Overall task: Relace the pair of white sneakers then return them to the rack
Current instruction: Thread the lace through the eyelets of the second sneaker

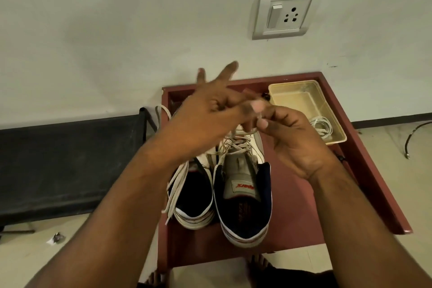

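Sneakers, two white ones with navy lining, are sitting side by side, heels toward me, on a dark red table (292, 206) pushed against a pale wall. I am working above the right sneaker (244, 196), whose tongue is showing a red brand label and whose eyelets are already carrying crossed lace. My right hand (297, 145) is pinching that lace (256, 124) between thumb and curled fingertips, holding it taut above the shoe. My left hand (205, 121) is blurring across the frame beside it, two fingers stretching straight toward the wall; whether its inner fingers are gripping the lace too, I cannot tell. The left sneaker (194, 196) is standing touching its partner, its loose lace (174, 184) trailing down over the collar and outer side. A pale plastic tray (301, 98) holding a coiled white cable (323, 127) is resting at the table's far right corner. A wall socket (286, 14) is showing above, and a black bench (65, 161) is standing at left.
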A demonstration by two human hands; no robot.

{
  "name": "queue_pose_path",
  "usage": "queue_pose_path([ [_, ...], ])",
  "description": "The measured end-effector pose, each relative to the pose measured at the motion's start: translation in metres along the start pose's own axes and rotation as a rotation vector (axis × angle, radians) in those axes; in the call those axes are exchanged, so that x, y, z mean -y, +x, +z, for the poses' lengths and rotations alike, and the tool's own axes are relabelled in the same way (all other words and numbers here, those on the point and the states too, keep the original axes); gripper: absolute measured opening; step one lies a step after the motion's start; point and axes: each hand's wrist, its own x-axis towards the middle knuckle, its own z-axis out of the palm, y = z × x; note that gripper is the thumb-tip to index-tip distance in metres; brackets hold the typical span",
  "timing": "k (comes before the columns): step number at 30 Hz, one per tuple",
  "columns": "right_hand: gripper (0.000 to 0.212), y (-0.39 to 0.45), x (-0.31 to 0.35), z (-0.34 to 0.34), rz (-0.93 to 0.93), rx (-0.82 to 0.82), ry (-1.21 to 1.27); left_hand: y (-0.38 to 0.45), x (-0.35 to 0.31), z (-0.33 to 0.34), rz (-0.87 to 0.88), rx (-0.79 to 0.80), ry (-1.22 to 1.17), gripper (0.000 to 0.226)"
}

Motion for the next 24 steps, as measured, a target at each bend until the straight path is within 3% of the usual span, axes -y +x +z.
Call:
queue_pose_path([
  [4,0.014,-0.007,0.005,-0.016,0.040,-0.046,0.012,0.008,0.033,-0.028,-0.144,-0.133,0.096,0.030],
  [7,0.038,-0.012,0.010,-0.032,0.061,-0.137,-0.060,0.014,0.067,-0.045,-0.371,-0.386,0.267,0.028],
  [9,0.043,-0.014,0.009,-0.038,0.058,-0.191,-0.112,0.015,0.080,-0.045,-0.493,-0.458,0.482,0.030],
  [11,0.041,-0.011,0.008,-0.033,0.039,-0.197,-0.133,0.016,0.080,-0.033,-0.402,-0.365,0.507,0.042],
  [13,0.031,-0.008,0.007,-0.023,0.037,-0.166,-0.167,0.018,0.065,-0.010,-0.178,-0.142,0.395,0.050],
  [16,0.016,-0.006,0.006,-0.014,0.043,-0.149,-0.208,0.019,0.044,0.024,-0.065,0.119,0.301,0.029],
  [18,0.015,-0.008,0.008,-0.017,0.051,-0.155,-0.225,0.023,0.049,0.029,-0.065,0.112,0.215,0.012],
  [21,0.024,-0.013,0.012,-0.031,0.093,-0.187,-0.244,0.024,0.060,0.002,-0.129,-0.056,0.097,0.002],
  [22,0.026,-0.015,0.013,-0.036,0.103,-0.207,-0.255,0.024,0.063,-0.012,-0.198,-0.131,0.126,0.001],
  [24,0.026,-0.016,0.013,-0.040,0.115,-0.232,-0.275,0.019,0.075,-0.034,-0.360,-0.176,0.411,0.014],
])
